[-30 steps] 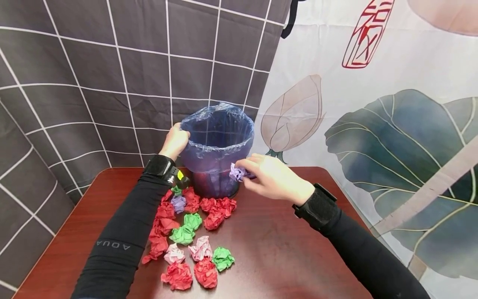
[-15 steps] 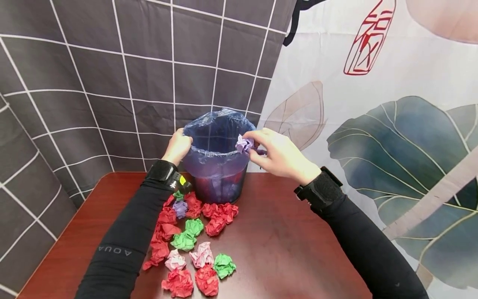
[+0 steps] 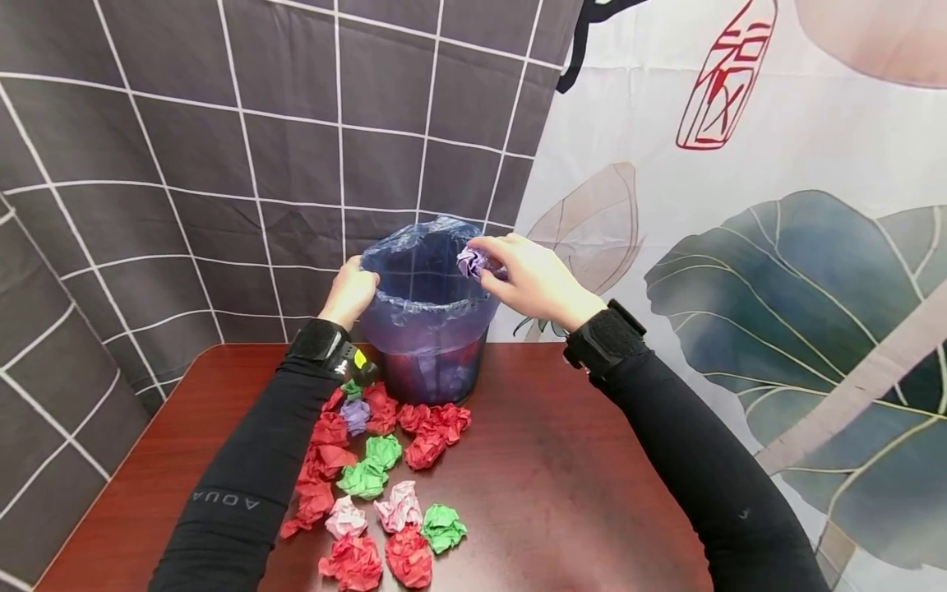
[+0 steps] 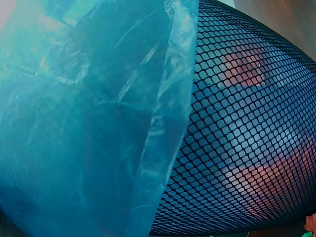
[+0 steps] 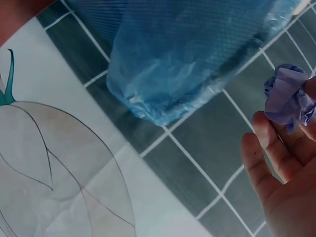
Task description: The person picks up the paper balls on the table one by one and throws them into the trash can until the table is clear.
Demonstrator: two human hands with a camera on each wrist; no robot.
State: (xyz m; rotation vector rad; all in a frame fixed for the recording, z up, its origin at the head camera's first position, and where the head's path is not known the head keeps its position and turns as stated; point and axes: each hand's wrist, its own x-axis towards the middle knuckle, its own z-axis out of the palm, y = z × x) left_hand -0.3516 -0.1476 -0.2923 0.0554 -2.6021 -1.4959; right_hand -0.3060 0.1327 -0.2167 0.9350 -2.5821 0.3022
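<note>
A black mesh trash bin (image 3: 436, 374) lined with a blue plastic bag (image 3: 425, 316) stands at the back of the table. My left hand (image 3: 351, 291) grips the left side of its rim through the bag. Above the right side of the opening, my right hand (image 3: 531, 275) pinches a crumpled purple paper ball (image 3: 473, 261). The right wrist view shows that purple paper ball (image 5: 287, 96) between fingertips and thumb, apart from the bag. Reddish shapes show through the mesh (image 4: 252, 118) in the left wrist view. My left hand is out of that view.
Crumpled paper balls lie left of centre on the red-brown table (image 3: 562, 469): several red ones (image 3: 351, 562), a few green ones (image 3: 444, 528), pink ones (image 3: 400, 506) and a purple one (image 3: 356, 416). A grey gridded cloth (image 3: 281, 148) hangs close behind the bin.
My right hand has risen from beside the bin's front with the purple paper ball and moved left over the opening. My left hand keeps its grip on the rim.
</note>
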